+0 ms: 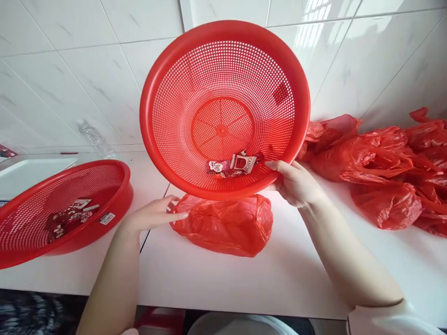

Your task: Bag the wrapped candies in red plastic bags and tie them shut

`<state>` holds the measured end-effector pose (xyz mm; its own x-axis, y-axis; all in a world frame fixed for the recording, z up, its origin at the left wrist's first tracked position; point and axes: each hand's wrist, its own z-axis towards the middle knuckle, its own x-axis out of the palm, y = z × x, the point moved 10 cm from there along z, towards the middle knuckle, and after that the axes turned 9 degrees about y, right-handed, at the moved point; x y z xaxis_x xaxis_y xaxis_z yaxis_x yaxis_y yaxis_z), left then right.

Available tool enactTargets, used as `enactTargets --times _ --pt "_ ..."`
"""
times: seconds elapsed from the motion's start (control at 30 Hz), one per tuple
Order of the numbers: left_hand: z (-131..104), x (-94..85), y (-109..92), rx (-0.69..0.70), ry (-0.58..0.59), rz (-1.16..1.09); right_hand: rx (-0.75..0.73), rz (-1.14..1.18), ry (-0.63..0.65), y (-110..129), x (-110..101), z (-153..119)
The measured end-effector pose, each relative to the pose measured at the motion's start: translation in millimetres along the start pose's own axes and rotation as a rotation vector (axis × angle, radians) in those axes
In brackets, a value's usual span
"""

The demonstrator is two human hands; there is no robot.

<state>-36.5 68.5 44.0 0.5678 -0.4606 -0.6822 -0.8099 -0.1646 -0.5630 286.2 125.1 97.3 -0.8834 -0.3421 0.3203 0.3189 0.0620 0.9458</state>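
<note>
A round red mesh basket is tilted up toward me, with several candy packets at its lower inner side. My right hand grips its lower right rim, thumb inside. Below the basket, a red plastic bag lies on the white table, its mouth partly hidden behind the rim. My left hand is at the bag's left edge, thumb and fingers apart; whether the fingertips hold the plastic is hard to see.
Another red basket with dark red packets sits at the left. Behind it are a clear bottle and a white tray. Several filled red bags lie at the right along the tiled wall.
</note>
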Motion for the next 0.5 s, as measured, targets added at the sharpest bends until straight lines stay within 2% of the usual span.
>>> enactTargets --times 0.1,0.23,0.3,0.5 --pt "1.1 17.7 2.7 -0.009 0.033 -0.17 0.022 -0.072 0.019 -10.9 -8.1 -2.5" --pt "15.5 23.3 -1.9 0.012 -0.029 -0.348 -0.001 -0.225 0.0 -24.2 -34.1 -13.2" --pt "24.7 28.5 -0.6 0.015 -0.015 -0.437 -0.025 -0.326 0.01 -27.9 -44.2 -20.4" --pt "44.6 45.4 13.5 -0.009 0.048 -0.604 -0.276 -0.601 -0.015 -15.4 -53.1 -40.1"
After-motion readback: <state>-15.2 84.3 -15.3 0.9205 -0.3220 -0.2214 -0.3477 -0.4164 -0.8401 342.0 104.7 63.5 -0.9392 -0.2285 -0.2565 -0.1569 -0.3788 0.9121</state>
